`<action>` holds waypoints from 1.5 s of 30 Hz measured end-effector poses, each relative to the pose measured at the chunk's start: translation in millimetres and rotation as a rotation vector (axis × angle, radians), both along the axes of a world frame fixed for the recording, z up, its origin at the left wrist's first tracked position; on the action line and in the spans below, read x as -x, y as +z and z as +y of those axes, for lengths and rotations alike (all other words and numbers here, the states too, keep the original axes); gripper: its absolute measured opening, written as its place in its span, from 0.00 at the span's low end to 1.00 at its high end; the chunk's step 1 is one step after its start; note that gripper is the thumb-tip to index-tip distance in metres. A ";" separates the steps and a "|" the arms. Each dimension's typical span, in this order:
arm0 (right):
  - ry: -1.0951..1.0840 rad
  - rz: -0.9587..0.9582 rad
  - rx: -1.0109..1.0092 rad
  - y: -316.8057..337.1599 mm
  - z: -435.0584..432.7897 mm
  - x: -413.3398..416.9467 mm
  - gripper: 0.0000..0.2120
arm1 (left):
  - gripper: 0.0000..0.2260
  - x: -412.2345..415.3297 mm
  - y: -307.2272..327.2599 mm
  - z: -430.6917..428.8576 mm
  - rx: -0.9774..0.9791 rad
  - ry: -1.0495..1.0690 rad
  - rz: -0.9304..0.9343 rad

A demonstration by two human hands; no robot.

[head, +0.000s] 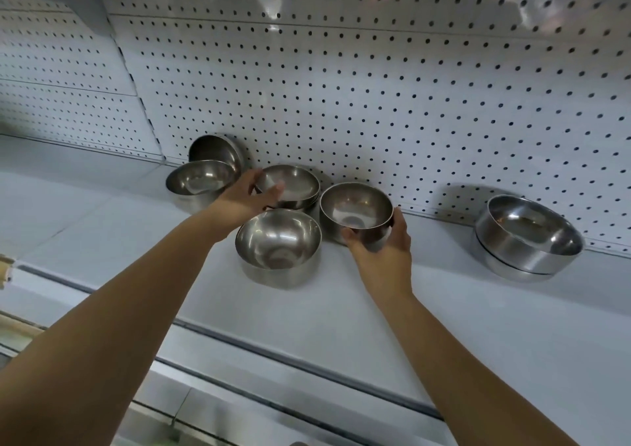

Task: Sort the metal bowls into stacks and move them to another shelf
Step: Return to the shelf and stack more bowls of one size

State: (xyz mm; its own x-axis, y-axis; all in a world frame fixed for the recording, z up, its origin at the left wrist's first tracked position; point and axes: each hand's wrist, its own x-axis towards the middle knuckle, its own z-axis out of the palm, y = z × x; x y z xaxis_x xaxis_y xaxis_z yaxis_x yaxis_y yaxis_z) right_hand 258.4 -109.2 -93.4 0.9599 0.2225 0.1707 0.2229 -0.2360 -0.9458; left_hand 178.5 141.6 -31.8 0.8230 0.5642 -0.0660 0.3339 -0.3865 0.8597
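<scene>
Several shiny metal bowls stand on a white shelf (341,302). My left hand (244,194) grips the rim of a bowl (293,184) that tops a short stack near the back panel. My right hand (386,244) holds the near side of another bowl (356,208) just to the right, thumb on its rim. In front of both sits a bowl (278,237) nested in a second one. At the left, one bowl (201,179) sits upright and another (215,150) leans tilted against the back. A wider bowl stack (527,234) stands apart at the right.
A white pegboard back panel (375,87) rises behind the bowls. The shelf's front edge has a grey rail (307,363). Bare shelf surface lies between the middle bowls and the wide stack. A lower shelf edge shows at the bottom left.
</scene>
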 end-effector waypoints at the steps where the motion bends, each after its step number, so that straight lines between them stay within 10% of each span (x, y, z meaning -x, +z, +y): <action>1: 0.000 0.002 -0.009 0.0 0.2 -0.4 0.44 | 0.44 0.1 2.7 -1.0 0.039 0.011 0.000; 13: 0.017 0.022 -0.048 -1.5 -2.4 -3.6 0.43 | 0.17 -3.1 9.2 11.8 0.634 0.202 0.006; 45: -0.211 -0.083 -0.023 16.9 -17.1 32.6 0.36 | 0.07 7.8 36.0 23.0 0.586 0.127 -0.353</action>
State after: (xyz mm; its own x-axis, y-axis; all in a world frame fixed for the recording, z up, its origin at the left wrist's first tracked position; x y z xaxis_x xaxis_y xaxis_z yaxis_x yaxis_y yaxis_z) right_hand 225.8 -126.3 -76.5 0.9672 0.0135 0.2537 0.2482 -0.2643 -0.9320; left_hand 170.7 164.6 4.2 0.7815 0.6104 -0.1295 0.0076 0.1981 0.9801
